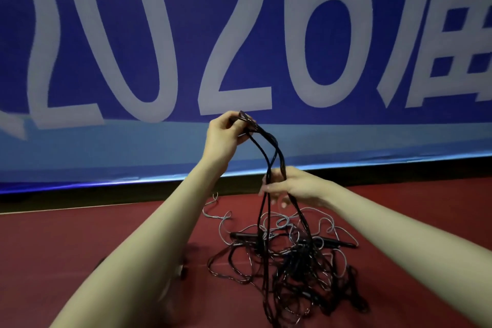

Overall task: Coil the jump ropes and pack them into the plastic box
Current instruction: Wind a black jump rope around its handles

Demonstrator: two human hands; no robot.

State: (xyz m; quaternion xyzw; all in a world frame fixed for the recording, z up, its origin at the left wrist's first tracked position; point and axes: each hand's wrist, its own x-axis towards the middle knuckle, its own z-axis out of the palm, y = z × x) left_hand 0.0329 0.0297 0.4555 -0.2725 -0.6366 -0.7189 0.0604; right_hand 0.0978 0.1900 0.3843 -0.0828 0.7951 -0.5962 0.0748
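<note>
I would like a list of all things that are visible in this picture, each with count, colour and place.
black jump rope strands: several, count unclear, black, hanging from the left hand through the right hand to the pile
tangled rope pile: one heap, black and grey cords mixed, on the floor below the hands
grey cords: count unclear, light grey, at the far side of the pile
black handles: at least two, black, lying in the pile
banner: one, blue with white characters, behind
floor: dark red
left hand: raised, gripping the strands' top
right hand: lower, fingers curled around the strands
</note>
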